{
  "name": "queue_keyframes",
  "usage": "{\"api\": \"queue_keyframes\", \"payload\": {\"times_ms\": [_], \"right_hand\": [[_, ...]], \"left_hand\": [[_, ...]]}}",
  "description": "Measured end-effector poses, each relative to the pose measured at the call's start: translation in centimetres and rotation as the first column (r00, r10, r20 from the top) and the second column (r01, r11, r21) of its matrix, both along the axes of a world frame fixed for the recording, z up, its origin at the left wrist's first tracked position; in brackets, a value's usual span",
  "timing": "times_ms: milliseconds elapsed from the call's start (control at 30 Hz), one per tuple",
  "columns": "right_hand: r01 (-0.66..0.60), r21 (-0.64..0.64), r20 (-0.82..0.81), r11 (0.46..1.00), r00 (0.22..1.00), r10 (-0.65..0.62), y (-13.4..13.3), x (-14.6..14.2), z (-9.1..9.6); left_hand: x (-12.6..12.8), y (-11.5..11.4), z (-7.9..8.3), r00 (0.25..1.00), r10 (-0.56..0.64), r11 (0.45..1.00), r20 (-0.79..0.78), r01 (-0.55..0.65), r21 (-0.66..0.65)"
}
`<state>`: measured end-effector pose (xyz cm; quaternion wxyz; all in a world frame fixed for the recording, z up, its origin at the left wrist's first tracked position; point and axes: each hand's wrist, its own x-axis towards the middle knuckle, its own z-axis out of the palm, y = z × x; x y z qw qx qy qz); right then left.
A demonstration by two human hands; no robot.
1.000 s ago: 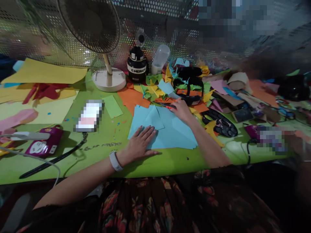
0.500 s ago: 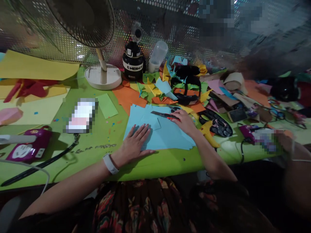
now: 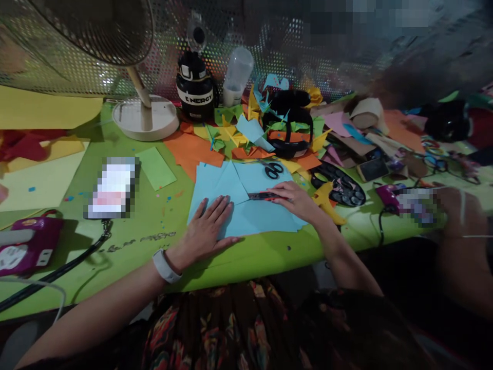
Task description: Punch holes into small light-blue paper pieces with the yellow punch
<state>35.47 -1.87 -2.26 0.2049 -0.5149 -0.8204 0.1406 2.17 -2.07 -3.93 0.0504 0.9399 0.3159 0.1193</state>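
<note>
Utility knife [image 3: 264, 196] moved down to right corner of blue flap [image 3: 234, 182]. Right hand [image 3: 296, 199]: fingers clamped round it. Left hand [image 3: 204, 225], fingers slightly apart, had best brace paper [image 3: 265, 220] firmly.

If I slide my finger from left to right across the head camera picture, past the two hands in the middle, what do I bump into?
Purple gadget → lit phone → green paper strip → left hand → dark-bladed tool → right hand → black palette-shaped tray → another purple gadget.
</note>
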Motion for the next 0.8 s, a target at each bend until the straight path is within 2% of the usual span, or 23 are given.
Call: {"api": "queue_keyframes", "payload": {"times_ms": [200, 433, 700, 800], "right_hand": [[-0.004, -0.045, -0.015, 0.999, 1.0, 0.004, -0.4, 0.1, 0.5], [0.004, -0.008, -0.044, 1.0, 0.999, -0.004, -1.6, -0.4, 0.5], [0.023, -0.013, -0.066, 1.0, 0.998, -0.024, -2.3, -1.1, 0.2], [0.032, -0.009, -0.054, 0.999, 0.998, -0.033, -2.3, -1.3, 0.1]], "left_hand": [[0.0, 0.0, 0.4, 1.0, -0.002, 0.999, -0.001, 0.002, -0.033], [0.0, 0.0, 0.7, 1.0, -0.007, 0.999, -0.017, 0.007, -0.04], [-0.1, 0.0, -0.1, 1.0, -0.016, 1.0, -0.006, 0.016, -0.026], [-0.2, 0.1, 0.5, 0.999, -0.013, 0.998, -0.037, 0.011, -0.061]]}}
